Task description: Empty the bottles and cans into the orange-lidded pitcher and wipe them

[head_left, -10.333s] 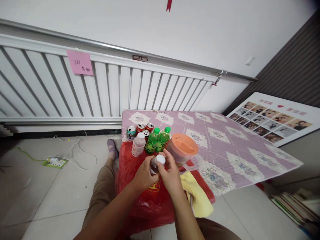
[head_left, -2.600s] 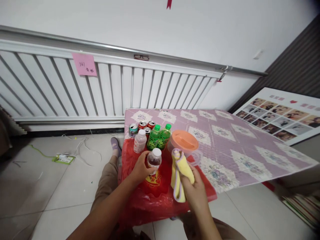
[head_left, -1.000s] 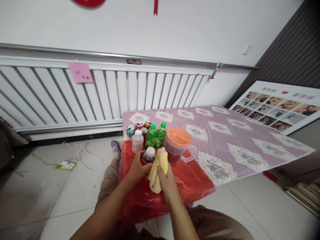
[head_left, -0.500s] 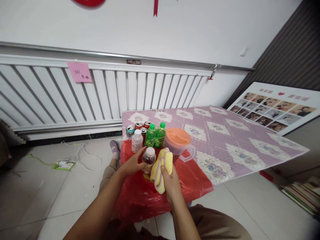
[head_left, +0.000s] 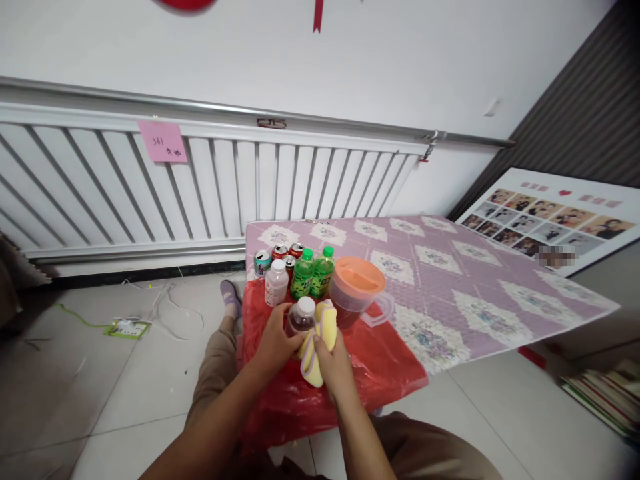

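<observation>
Left hand (head_left: 276, 341) has closed round the white-capped bottle (head_left: 299, 322), over red sheet (head_left: 387, 363); right hand (head_left: 335, 365) clamps yellow cloth (head_left: 327, 325) against it. Green-capped bottles (head_left: 302, 279) at 12, jug (head_left: 350, 293) at 2. Room at 4, sheet edge beyond. Pink note (head_left: 163, 142), 10: "361".

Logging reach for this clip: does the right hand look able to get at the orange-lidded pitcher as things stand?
Probably yes: nothing stands between the right hand and the pitcher. That hand grips a yellow cloth, though, and may need to release it first.
</observation>
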A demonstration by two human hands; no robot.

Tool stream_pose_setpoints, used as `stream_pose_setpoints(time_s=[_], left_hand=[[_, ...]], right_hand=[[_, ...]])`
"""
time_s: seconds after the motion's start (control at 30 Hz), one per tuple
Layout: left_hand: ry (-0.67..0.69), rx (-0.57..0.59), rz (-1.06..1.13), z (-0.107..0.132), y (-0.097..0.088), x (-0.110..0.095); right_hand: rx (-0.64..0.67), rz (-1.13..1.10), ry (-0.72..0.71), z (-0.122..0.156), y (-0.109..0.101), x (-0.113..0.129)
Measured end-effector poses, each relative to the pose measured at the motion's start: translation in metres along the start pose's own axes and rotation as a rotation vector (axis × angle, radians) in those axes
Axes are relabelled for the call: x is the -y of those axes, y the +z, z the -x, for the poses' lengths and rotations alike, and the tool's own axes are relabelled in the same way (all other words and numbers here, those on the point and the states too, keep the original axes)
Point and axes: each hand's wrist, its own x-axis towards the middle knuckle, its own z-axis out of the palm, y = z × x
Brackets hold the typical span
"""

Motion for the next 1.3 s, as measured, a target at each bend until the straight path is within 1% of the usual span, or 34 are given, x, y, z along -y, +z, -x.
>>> stream_pose_setpoints(time_s=[0.07,0.1,0.17,0.23,0.3,0.33,0.37,0.43,0.5,0.57,0.6,0.67,0.77,0.87,0.93,1.0,1.03,1.13,1.2,1.23,1.3], left_hand=[[0.012,-0.002,-0.009,0.0,-0.001,0.001],[0.026,0.019,-0.004,0.0,-0.002,0.002],[0.054,0.1,0.02,-0.004,-0.008,0.004],[0.064,0.192,0.045,-0.007,-0.013,0.005],[0.061,0.232,0.06,-0.008,-0.014,0.006],[0.059,0.218,0.059,-0.007,-0.012,0.006],[0.056,0.179,0.05,-0.006,-0.009,0.006],[0.042,0.069,0.011,0.0,-0.003,0.007],[0.032,-0.018,-0.027,0.004,0.001,0.008],[0.044,-0.03,-0.038,0.006,-0.001,0.01],[0.056,-0.008,-0.032,0.004,-0.004,0.012],[0.075,0.079,0.0,-0.001,-0.012,0.014],[0.071,0.239,0.059,-0.013,-0.025,0.016],[0.054,0.354,0.079,-0.022,-0.029,0.014],[0.049,0.375,0.088,-0.023,-0.027,0.012],[0.044,0.349,0.095,-0.021,-0.025,0.01],[0.039,0.328,0.093,-0.019,-0.024,0.009],[0.018,0.246,0.065,-0.013,-0.02,0.01],[0.022,0.18,0.039,-0.009,-0.015,0.011],[0.033,0.149,0.026,-0.008,-0.012,0.012],[0.061,0.101,0.007,-0.005,-0.006,0.013]], right_hand=[[-0.025,-0.021,0.026,-0.001,-0.005,0.0],[-0.046,-0.038,0.036,0.0,-0.007,0.001],[-0.079,-0.08,0.042,0.002,-0.008,0.007],[-0.074,-0.109,0.022,0.006,-0.005,0.015],[-0.063,-0.086,-0.027,0.008,0.001,0.022],[-0.065,-0.056,-0.056,0.009,0.004,0.024],[-0.072,-0.026,-0.081,0.009,0.007,0.024],[-0.073,0.008,-0.091,0.008,0.011,0.021],[-0.041,-0.008,-0.037,0.005,0.01,0.014],[-0.012,-0.03,0.021,0.003,0.006,0.006],[-0.013,-0.037,0.039,0.002,0.003,0.004],[-0.038,-0.046,0.05,0.001,-0.003,0.005],[-0.056,-0.068,0.032,0.004,-0.004,0.015],[-0.039,-0.04,-0.053,0.009,0.004,0.026],[-0.054,0.022,-0.124,0.01,0.01,0.026],[-0.073,0.067,-0.154,0.01,0.013,0.022],[-0.071,0.074,-0.143,0.01,0.012,0.018],[-0.037,0.055,-0.046,0.007,0.006,0.01],[-0.048,0.029,0.001,0.008,0.003,0.011],[-0.066,0.019,0.001,0.008,0.002,0.014],[-0.106,0.02,-0.048,0.01,0.004,0.02]])
